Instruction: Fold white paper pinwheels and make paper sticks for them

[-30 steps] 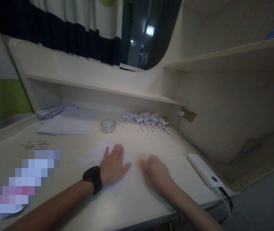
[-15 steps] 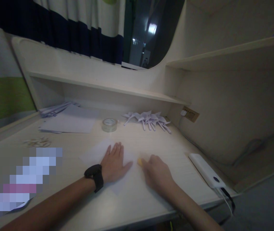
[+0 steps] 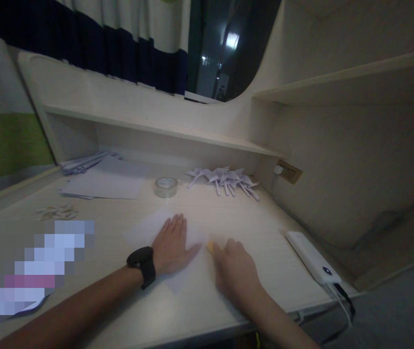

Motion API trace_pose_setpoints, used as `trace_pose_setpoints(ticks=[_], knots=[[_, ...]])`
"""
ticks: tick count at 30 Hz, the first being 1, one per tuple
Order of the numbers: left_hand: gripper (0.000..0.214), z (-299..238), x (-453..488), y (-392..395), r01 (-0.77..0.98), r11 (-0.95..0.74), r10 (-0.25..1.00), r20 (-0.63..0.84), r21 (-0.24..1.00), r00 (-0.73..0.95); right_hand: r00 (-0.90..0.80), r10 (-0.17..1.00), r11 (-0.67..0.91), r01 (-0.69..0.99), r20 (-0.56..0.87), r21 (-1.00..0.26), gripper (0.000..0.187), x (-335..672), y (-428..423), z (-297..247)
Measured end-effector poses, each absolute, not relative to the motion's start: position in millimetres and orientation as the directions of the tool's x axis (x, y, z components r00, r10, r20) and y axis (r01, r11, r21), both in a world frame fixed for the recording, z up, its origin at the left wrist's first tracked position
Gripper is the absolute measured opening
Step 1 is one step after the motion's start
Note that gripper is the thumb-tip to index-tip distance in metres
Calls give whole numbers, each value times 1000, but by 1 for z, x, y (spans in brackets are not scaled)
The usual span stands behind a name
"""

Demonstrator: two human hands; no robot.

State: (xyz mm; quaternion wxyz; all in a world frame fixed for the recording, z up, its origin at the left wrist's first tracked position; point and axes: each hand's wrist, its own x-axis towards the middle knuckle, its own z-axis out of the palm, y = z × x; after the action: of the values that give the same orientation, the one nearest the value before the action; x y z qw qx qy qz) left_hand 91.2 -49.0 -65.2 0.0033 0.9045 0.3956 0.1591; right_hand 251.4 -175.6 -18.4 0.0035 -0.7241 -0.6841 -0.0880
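Most of the view is taken up by the desk (image 3: 130,315), on which a pale sheet (image 3: 139,232), approx. centre, is laid skewed, one corner turned toward the near edge; its long axis can't be made out, outline being faint & partly covered. The sheet is pressed under the L hand (image 3: 173,247), palm down, fingers extended w/ thumb spread to the R; nothing is gripped there. So the sheet lies directly beneath the L hand & just L of the R hand (image 3: 236,266), the L being nearer. The R hand is curled to a near-fist, w/ a yellow bit (image 3: 210,246) apparently pinched at its thumb side, pointed L at the sheet's R corner. Whether sheet & bit are touching can't be told, b/c of blur.
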Motion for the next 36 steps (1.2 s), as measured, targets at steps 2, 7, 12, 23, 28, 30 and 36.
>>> trace_pose_setpoints(ticks=[2,7,12,23,28,30,36], knots=[[85,-62,91,-49,710,-693,713,265,124,649,56,990,-70,992,131,105,41,250,-177,-18],[85,-54,89,-51,705,-698,711,228,124,665,56,990,-70,992,131,105,44,251,-177,-18],[84,-54,86,-49,695,-709,701,228,121,675,36,990,-53,991,139,120,38,256,-177,-18],[88,-52,87,-51,697,-705,706,219,130,674,59,988,-82,985,146,152,36,256,-182,-13],[89,-52,87,-51,687,-710,703,215,156,678,87,986,-111,980,145,164,40,252,-183,-15],[88,-51,87,-51,691,-706,708,204,156,676,102,985,-125,979,141,162,40,250,-183,-15],[90,-51,86,-51,673,-723,690,207,154,694,96,986,-115,983,135,141,38,253,-182,-15]])
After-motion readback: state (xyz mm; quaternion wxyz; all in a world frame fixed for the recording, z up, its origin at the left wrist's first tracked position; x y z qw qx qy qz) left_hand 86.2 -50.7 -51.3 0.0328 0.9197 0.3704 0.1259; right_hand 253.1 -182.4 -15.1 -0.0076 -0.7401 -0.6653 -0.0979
